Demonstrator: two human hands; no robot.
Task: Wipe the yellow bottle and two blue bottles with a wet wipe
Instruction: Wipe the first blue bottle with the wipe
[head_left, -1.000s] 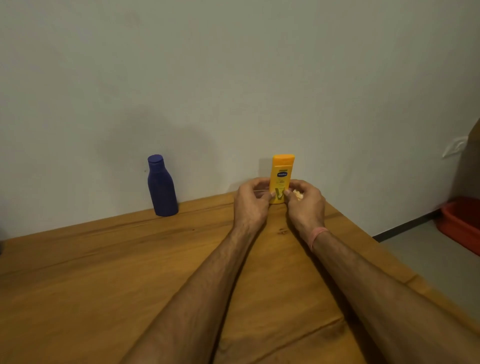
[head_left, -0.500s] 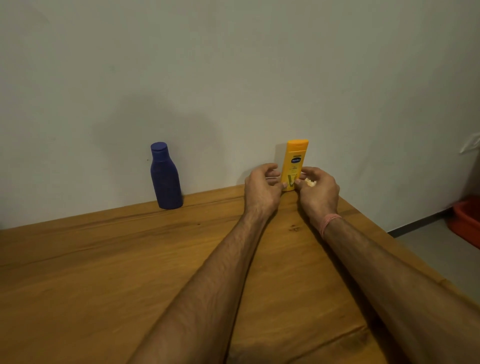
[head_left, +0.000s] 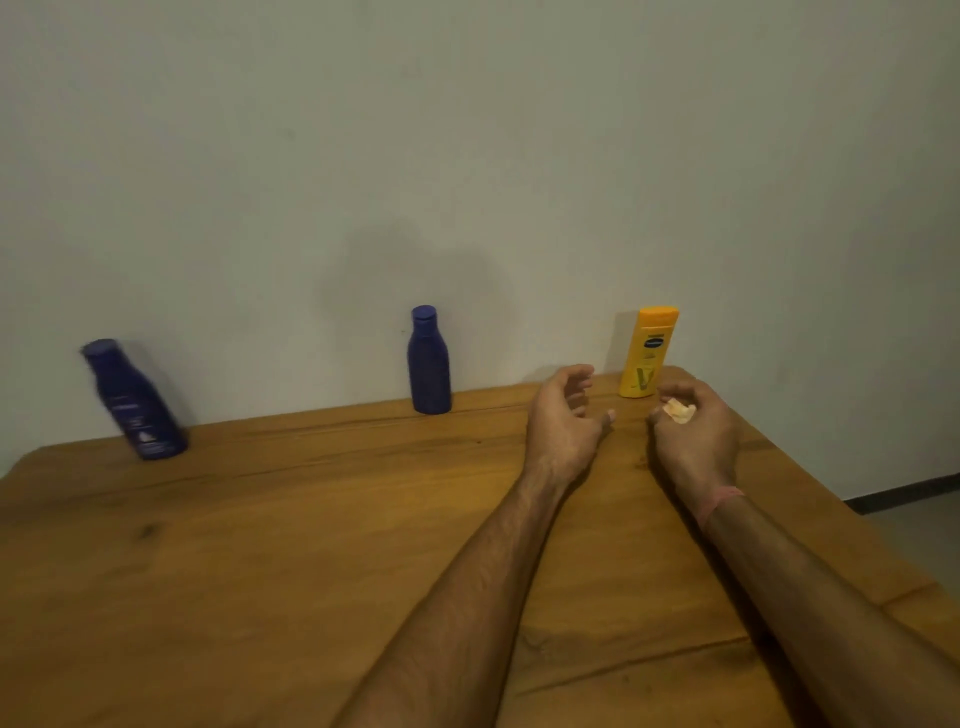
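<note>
With the yellow bottle (head_left: 647, 353) released at the table's (head_left: 260, 545) far right corner, the wet wipe (head_left: 679, 410) is clenched in the right hand (head_left: 693, 431), the left hand (head_left: 563, 415) hangs loosely curled and empty, and a reach leftward to the middle blue bottle (head_left: 429, 361) seems called for next.

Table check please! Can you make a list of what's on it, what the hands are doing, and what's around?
Surface: wooden table, against a wall.
Job's things: yellow bottle and two blue bottles upright by the wall; wipe bunched in right hand.
Clutter: nothing seen.
Hands: left hand loosely curled, holding nothing; right hand grips the wipe; neither touches a bottle.
Cables: nothing seen.
Surroundings: floor at right.
</note>
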